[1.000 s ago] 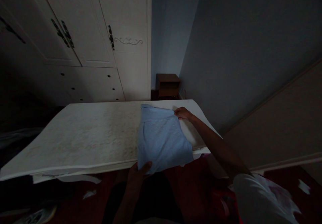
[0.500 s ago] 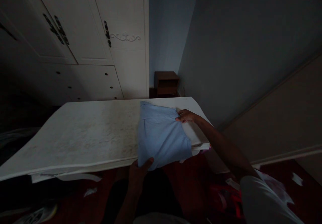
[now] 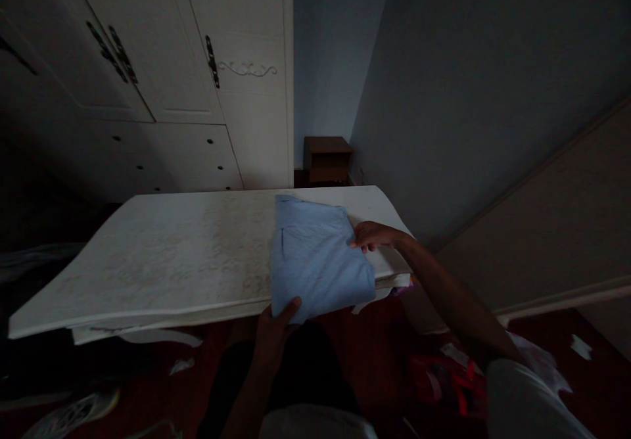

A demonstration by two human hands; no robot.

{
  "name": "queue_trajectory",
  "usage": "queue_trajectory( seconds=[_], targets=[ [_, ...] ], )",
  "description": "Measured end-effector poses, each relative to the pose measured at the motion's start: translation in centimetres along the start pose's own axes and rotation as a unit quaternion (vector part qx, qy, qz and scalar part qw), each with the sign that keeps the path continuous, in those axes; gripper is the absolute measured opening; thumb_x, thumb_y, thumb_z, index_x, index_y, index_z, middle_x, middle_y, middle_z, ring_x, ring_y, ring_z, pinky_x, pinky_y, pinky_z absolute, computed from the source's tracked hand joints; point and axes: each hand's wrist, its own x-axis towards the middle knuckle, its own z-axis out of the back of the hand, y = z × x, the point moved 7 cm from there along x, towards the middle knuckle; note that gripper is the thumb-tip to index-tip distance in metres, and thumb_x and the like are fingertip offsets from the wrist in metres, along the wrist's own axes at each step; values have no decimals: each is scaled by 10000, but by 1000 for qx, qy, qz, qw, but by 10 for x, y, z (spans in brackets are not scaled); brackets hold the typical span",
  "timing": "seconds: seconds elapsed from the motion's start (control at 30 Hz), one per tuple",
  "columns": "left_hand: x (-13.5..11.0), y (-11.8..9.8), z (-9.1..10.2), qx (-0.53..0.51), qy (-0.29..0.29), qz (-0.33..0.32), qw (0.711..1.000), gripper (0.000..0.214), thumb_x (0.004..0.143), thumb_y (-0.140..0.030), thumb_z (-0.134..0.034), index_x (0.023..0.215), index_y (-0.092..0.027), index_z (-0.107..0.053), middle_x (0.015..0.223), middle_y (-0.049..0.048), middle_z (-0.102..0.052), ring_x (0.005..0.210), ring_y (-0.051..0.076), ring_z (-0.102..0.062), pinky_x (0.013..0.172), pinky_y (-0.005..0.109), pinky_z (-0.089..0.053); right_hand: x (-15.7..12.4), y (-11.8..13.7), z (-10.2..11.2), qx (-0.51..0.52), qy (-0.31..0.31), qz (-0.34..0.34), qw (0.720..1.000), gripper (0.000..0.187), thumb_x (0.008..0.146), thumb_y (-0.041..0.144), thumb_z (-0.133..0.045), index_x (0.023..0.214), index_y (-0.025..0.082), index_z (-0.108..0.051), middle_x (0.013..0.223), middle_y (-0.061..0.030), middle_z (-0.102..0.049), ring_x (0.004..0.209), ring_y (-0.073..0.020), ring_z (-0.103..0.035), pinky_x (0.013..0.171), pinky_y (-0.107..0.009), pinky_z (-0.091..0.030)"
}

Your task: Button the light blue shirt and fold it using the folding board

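Observation:
A light blue folded garment lies across the right part of a white table, its near edge hanging slightly over the front. My left hand grips its near left corner, thumb on top and the fingers hidden beneath. At the garment's right edge is my right hand, its fingers closed together on the cloth. Creases run diagonally over the lower half of the garment, and a short dark slit shows near its upper left.
Behind the table stands a white wardrobe with dark handles. A small brown nightstand sits by the far wall. Red items and a white plastic bag lie on the floor at right; a shoe is at lower left.
My right hand has slid down along the garment's right edge, towards me. The left hand keeps its hold at the near left corner. The view has shifted slightly.

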Motion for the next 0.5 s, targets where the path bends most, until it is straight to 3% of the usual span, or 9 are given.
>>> queue_trajectory(
  seconds=[0.13,0.33,0.5],
  targets=[
    [-2,-3,-2,-2,-9,-12,1000,470,506,-303,-907,863,-73,-707,670,77,-714,632,224,-698,532,281,-574,-6,-9,1,32,-17,6,999,451,492,374,-859,798,165,-603,643,6,-633,586,-127,-576,494,-228,-389],
    [0,-2,-3,-8,-16,-20,1000,402,518,-255,-890,833,-89,-704,674,69,-711,644,220,-696,527,275,-567,-13,-28,2,95,-68,-10,993,567,498,468,-874,896,177,-595,775,-20,-654,668,-140,-598,622,-278,-478],
    [-5,-6,-3,-14,12,-20,1000,382,592,-330,-862,869,-121,-704,821,108,-736,751,247,-715,578,299,-587,-25,-29,-17,51,-13,8,999,495,609,577,-796,787,178,-563,702,-6,-599,618,-118,-540,512,-230,-393]
  ],
)
